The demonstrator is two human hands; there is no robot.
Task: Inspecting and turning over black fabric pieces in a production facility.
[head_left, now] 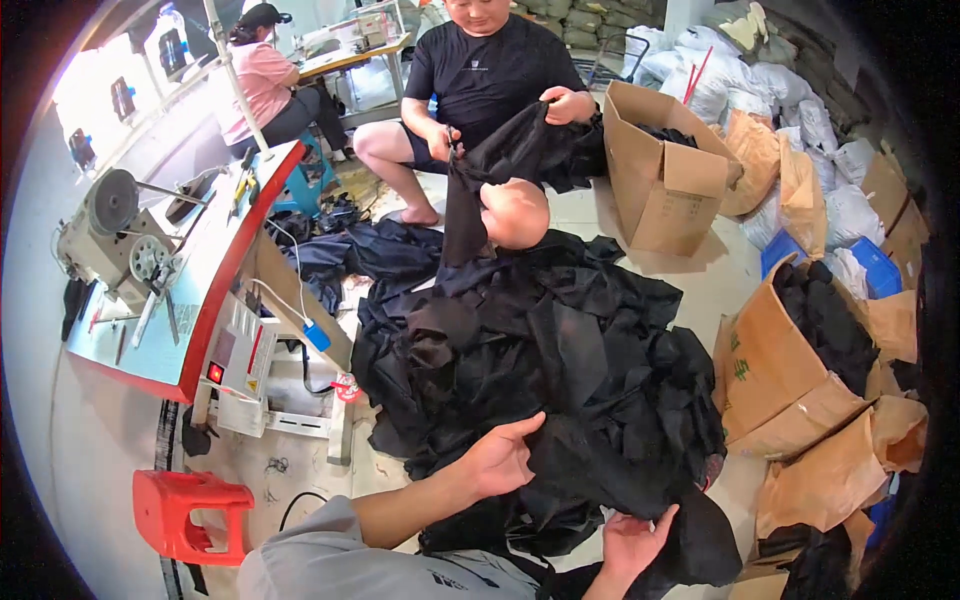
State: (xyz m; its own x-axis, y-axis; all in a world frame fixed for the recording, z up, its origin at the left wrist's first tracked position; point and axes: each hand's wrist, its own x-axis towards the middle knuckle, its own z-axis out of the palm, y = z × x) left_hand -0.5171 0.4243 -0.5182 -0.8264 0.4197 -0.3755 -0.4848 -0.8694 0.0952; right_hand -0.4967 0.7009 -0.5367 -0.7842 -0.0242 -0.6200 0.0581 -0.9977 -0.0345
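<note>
My left hand (503, 460) is at the near edge of a large heap of black cloth pieces (560, 340) on the floor. Its thumb stands up while the fingers curl at the side of a black cloth piece (590, 468). Lower and to the right, palm up, my right hand (634, 545) grips the same piece, its index finger stretched along the cloth. The fabric spans both hands and drapes past the right one; some fingertips are hidden. Across the heap, a seated co-worker holds scissors (453, 148) and another black cloth (500, 150).
At left are a sewing machine (105, 235) on a red-edged table (225, 260) and a red plastic stool (193, 515). Cardboard boxes (790, 360) with black cloth line the right, near white sacks (770, 90). Another person (262, 80) sits at the back left.
</note>
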